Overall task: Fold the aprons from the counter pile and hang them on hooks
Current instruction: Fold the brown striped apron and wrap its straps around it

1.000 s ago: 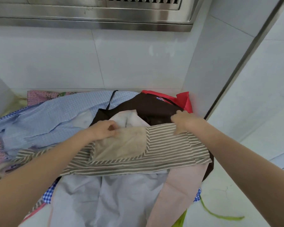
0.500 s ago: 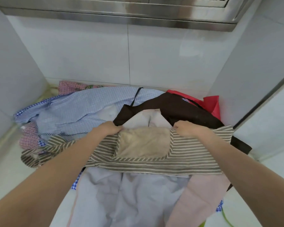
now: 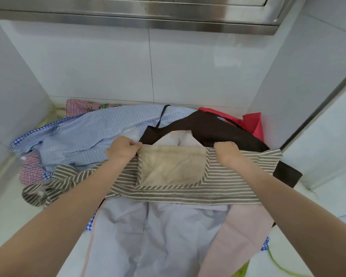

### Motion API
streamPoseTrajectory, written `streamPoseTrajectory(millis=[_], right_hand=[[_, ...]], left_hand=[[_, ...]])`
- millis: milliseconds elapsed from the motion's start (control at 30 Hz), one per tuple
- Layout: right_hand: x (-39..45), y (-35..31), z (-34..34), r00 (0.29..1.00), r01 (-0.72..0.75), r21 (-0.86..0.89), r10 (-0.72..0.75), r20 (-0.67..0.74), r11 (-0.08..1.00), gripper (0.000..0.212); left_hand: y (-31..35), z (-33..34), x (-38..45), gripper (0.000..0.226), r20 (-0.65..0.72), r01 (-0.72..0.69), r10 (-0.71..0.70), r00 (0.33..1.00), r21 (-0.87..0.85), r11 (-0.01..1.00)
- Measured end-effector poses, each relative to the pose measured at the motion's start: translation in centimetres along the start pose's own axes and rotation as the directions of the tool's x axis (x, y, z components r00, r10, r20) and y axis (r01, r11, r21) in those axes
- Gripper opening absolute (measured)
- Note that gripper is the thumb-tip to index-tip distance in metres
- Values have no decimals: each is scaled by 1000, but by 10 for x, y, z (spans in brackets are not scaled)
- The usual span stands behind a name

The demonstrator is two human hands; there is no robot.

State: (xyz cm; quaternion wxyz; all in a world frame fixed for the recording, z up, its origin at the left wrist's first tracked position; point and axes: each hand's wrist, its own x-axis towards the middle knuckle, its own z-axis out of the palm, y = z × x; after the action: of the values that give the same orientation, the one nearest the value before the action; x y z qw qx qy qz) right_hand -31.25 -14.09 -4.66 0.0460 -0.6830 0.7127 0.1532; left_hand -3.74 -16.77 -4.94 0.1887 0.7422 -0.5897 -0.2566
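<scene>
A person's 2 hands grip the far edge of a brown-and-cream striped apron point(image 3: 188, 193) spread across a pile of aprons on a white counter point(image 3: 6, 212). The left hand point(image 3: 122, 149) pinches the edge at the left corner of the apron's beige pocket point(image 3: 171, 166); the right hand point(image 3: 227, 153) curls over the edge at the pocket's right corner. Under the striped apron lie a pale lilac apron point(image 3: 148, 236) and a pink one point(image 3: 242, 232) at the near side, a dark brown apron point(image 3: 208, 128) and a red one point(image 3: 252, 122) at the far right, and a blue checked apron point(image 3: 92, 132) at the far left. A steel hood point(image 3: 148, 15) runs overhead along the white tiled wall point(image 3: 188, 66).
</scene>
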Motion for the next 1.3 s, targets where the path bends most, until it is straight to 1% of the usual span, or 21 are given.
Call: streamPoseTrajectory(millis=[33, 67, 100, 133, 200, 233, 267, 300, 333, 400, 467, 567, 633, 700, 733, 833, 933, 1033, 1133, 1233, 1300], right_hand=[[-1, 1, 1, 1000, -7, -17, 7, -23, 1000, 25], [-3, 2, 3, 998, -20, -29, 18, -53, 999, 26], [-5, 2, 4, 995, -37, -29, 34, -89, 999, 28], [-8, 0, 6, 989, -48, -18, 45, -140, 999, 30], [-16, -10, 6, 964, 24, 22, -18, -264, 999, 32], [-21, -18, 7, 949, 130, 22, -117, -292, 991, 34], [-26, -28, 10, 927, 259, 10, -246, -283, 966, 37], [-32, -37, 15, 899, 380, 12, -366, -241, 925, 42], [-39, -43, 22, 884, 449, 50, -435, -173, 892, 48], [-51, -45, 37, 898, 438, 143, -440, -17, 888, 59], [-63, -34, 55, 908, 407, 123, -416, 55, 905, 64], [-71, -18, 69, 922, 386, 42, -387, -2, 921, 63], [-70, -10, 69, 929, 368, 119, -370, -3, 922, 59], [-70, -3, 67, 937, 337, 201, -349, 24, 920, 53], [-72, 0, 66, 939, 335, 174, -344, 22, 926, 48], [-76, 12, 66, 951, 301, -58, -304, -51, 952, 43], [-79, 26, 56, 967, 205, -84, -215, -139, 975, 40], [-78, 41, 48, 919, 249, -14, -241, -312, 968, 33], [-88, 34, 51, 942, 250, -84, -262, -209, 965, 29], [-93, 31, 69, 970, 244, -129, -241, 40, 961, 37], [-96, 33, 74, 963, 251, -86, -240, 126, 964, 37]], left_hand=[[0, 0, -4, 32, -61, -121, 144, 988, 277, 953], [0, 1, -8, 29, -102, -218, 310, 945, 509, 833], [0, 3, -15, 25, -106, -286, 447, 888, 635, 718], [1, 6, -21, 24, -103, -367, 557, 824, 651, 664], [4, 11, -30, 23, -86, -642, 791, 606, 534, 550], [2, 14, -36, 22, -9, -767, 876, 482, 478, 427], [-1, 20, -42, 26, 148, -846, 901, 407, 433, 311], [-6, 27, -49, 33, 321, -884, 857, 402, 379, 273], [-11, 31, -57, 43, 462, -880, 758, 461, 346, 325], [-28, 35, -60, 56, 628, -789, 488, 606, 397, 469], [-35, 33, -61, 58, 665, -729, 361, 654, 427, 535], [-32, 32, -60, 57, 634, -735, 384, 671, 502, 456], [-28, 40, -62, 56, 609, -784, 495, 620, 507, 359], [-21, 45, -63, 58, 593, -843, 624, 510, 489, 224], [-20, 48, -61, 54, 579, -860, 671, 463, 478, 179], [-8, 47, -62, 18, 466, -890, 785, 408, 395, 227], [5, 31, -62, 13, 317, -902, 864, 390, 322, 289], [3, 25, -68, 14, 395, -924, 870, 294, 351, 153], [-16, 44, -78, 27, 584, -919, 767, 267, 393, 22], [-28, 56, -74, 24, 696, -931, 655, 293, 364, 29], [-24, 57, -71, 22, 719, -938, 628, 297, 343, 52]])
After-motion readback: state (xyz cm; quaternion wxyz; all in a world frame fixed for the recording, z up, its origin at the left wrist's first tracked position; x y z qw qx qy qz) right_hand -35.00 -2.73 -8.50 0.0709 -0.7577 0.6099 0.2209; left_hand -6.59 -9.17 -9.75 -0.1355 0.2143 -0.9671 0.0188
